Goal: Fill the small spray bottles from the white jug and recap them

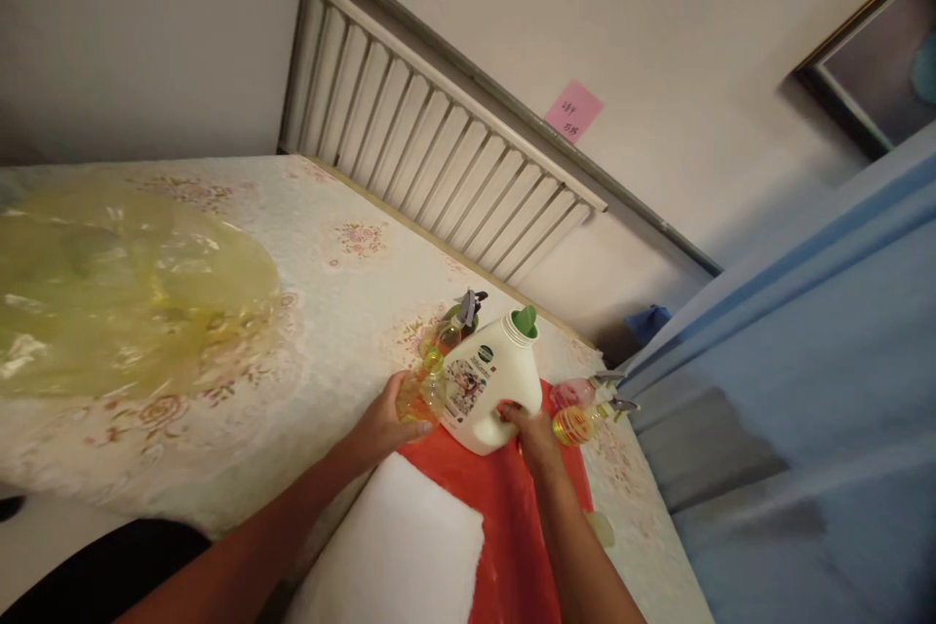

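Note:
My right hand [535, 437] is closed around the handle of a white detergent jug [504, 370] with a picture label. The jug stands slightly tilted, its mouth uncapped and showing a green pouring spout [525, 319]. To its left, my left hand [384, 421] grips a small clear bottle [422, 395] with orange-yellow liquid inside and a narrow yellowish neck. Its mouth seems to have no spray head. Both sit by a red cloth [504, 502]. Just behind, a spray bottle with a grey trigger head [469, 308] is partly hidden.
Pink [570, 395] and yellow [574, 426] spray bottles lie right of the jug. A pale translucent cap [602, 528] is near the red cloth. White fabric [402, 546] covers the front, a yellow plastic bag [132, 292] the left. Radiator [409, 117] behind; blue curtain [804, 390] right.

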Action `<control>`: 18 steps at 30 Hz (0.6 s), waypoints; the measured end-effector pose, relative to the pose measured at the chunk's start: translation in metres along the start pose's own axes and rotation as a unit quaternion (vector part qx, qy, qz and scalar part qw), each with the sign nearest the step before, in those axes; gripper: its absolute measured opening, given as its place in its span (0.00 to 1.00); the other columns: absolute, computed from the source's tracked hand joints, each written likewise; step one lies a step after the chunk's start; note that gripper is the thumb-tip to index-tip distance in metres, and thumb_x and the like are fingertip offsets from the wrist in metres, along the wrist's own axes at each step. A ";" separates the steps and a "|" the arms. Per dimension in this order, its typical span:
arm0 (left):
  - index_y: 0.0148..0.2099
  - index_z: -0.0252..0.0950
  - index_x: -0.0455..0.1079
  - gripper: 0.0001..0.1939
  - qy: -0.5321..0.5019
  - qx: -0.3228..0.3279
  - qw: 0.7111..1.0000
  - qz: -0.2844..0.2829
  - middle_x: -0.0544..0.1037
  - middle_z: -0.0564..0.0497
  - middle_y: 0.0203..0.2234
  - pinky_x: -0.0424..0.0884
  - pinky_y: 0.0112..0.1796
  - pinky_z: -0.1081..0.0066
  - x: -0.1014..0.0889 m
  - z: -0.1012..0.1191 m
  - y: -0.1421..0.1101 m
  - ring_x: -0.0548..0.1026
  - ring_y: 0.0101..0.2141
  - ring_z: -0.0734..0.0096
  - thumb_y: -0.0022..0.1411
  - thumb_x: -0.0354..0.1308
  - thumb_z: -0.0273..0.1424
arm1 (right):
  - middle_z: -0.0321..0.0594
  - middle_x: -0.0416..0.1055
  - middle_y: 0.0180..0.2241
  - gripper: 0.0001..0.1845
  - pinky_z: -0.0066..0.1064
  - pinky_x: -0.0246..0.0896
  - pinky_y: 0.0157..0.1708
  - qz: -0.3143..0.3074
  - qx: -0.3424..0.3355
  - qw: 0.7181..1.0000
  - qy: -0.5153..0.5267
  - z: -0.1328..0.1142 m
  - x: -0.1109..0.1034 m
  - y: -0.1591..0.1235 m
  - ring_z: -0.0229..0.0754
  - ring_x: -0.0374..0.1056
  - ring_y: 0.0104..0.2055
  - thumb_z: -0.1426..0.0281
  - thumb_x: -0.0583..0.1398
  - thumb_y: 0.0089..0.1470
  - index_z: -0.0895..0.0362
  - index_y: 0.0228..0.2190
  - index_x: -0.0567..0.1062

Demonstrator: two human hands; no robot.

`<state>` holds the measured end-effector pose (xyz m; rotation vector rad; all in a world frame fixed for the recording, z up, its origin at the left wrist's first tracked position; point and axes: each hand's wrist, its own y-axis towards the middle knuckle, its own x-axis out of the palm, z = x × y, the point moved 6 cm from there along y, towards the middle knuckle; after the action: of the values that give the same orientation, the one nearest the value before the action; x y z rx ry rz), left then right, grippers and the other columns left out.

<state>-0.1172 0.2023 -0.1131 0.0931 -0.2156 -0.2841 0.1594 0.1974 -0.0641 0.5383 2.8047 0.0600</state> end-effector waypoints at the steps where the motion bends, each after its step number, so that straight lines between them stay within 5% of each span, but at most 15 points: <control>1: 0.62 0.38 0.53 0.42 -0.001 0.004 1.000 -0.002 0.72 0.41 0.55 0.66 0.55 0.53 -0.001 -0.001 0.000 0.71 0.55 0.50 0.49 0.68 0.38 | 0.36 0.73 0.20 0.10 0.31 0.62 0.27 -0.005 0.000 1.000 0.005 0.005 0.002 0.003 0.41 0.66 0.25 0.64 0.68 0.35 0.56 0.21 0.77; 18: 0.62 0.38 0.55 0.43 0.011 0.003 0.999 0.031 0.71 0.41 0.56 0.62 0.57 0.49 -0.008 -0.014 0.007 0.69 0.56 0.48 0.47 0.69 0.37 | 0.33 0.67 0.17 0.08 0.33 0.61 0.29 -0.011 -0.005 1.000 0.001 0.017 0.007 0.008 0.41 0.64 0.24 0.64 0.62 0.37 0.54 0.17 0.71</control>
<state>-0.1198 0.2118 -0.1279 0.0947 -0.1963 -0.2197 0.1611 0.2074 -0.0813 0.5047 2.8107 0.0690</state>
